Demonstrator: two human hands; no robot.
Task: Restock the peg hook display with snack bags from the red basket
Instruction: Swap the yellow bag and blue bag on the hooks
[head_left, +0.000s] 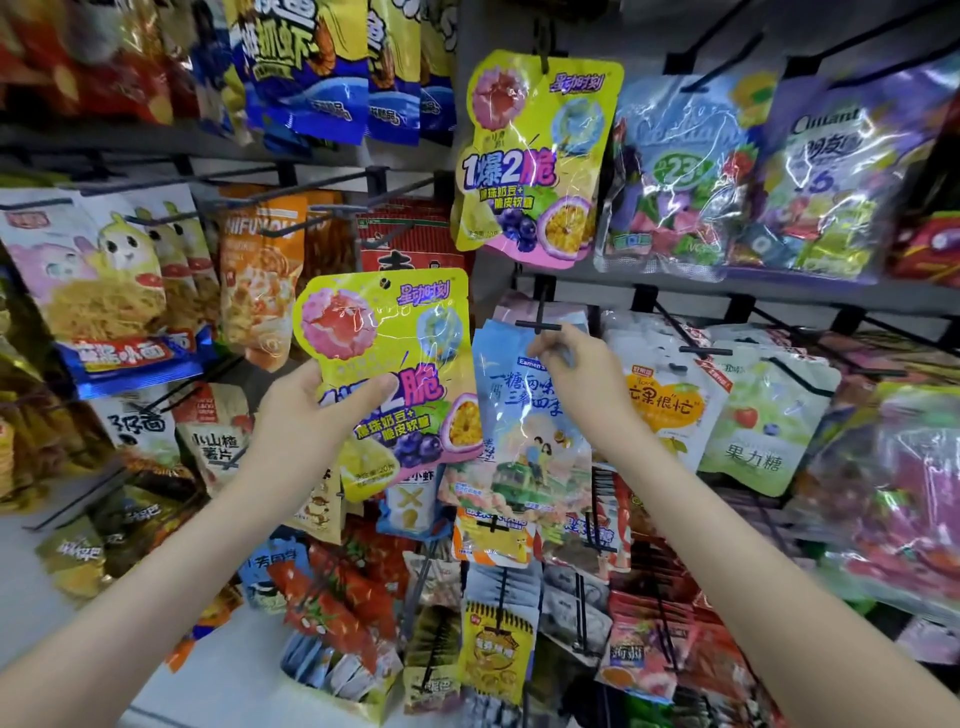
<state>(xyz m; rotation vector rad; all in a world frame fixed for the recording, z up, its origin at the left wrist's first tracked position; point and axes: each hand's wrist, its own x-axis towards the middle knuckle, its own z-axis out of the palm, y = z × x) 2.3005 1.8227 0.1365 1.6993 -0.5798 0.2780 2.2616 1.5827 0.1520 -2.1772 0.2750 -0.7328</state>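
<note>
Left hand (311, 410) grips yellow and pink glossy plastic snack bag (384, 338) by its left edge, held upright before the display. Right hand (587, 374) pinches top of pale blue plastic snack bag (524, 431), just beneath black metal peg hook (540, 325).

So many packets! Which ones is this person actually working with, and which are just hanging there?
In the job: left hand holding a yellow candy bag; right hand pinching a pale blue candy bag by a peg hook; matching yellow bag hung above.
Just hanging about: noodle snack bags, clear mixed-candy bags, green fruit-candy bag.
</note>
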